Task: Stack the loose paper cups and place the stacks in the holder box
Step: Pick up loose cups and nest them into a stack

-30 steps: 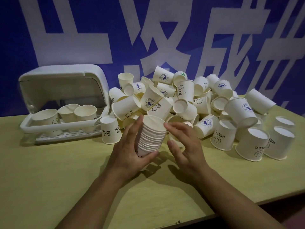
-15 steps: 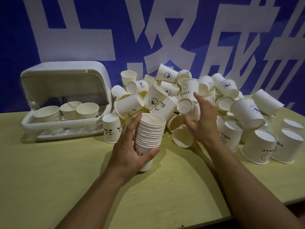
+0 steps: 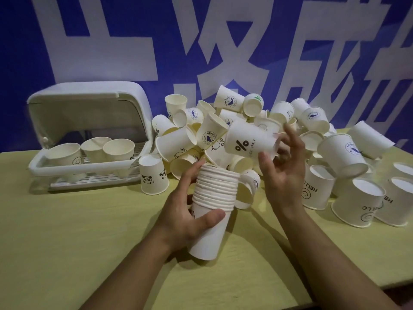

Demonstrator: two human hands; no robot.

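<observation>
My left hand (image 3: 185, 211) grips a tall stack of nested white paper cups (image 3: 213, 206), held upright just above the table. My right hand (image 3: 283, 168) holds a single cup marked "% NICE DAY" (image 3: 250, 142) on its side, up and to the right of the stack's top. Behind both hands lies a big pile of loose cups (image 3: 223, 121). The white holder box (image 3: 89, 162) stands at the left with its lid raised and three cup stacks (image 3: 93, 151) inside.
An upturned panda cup (image 3: 153, 175) stands between box and pile. More upturned "HELLO" cups (image 3: 357, 202) stand at the right near the table's edge. The yellow table (image 3: 67, 242) is bordered by a blue banner wall (image 3: 111, 52) behind.
My right hand reached into the pile, took the "% NICE DAY" cup and lifted it toward the stack. My left hand kept holding the stack, raised a little.
</observation>
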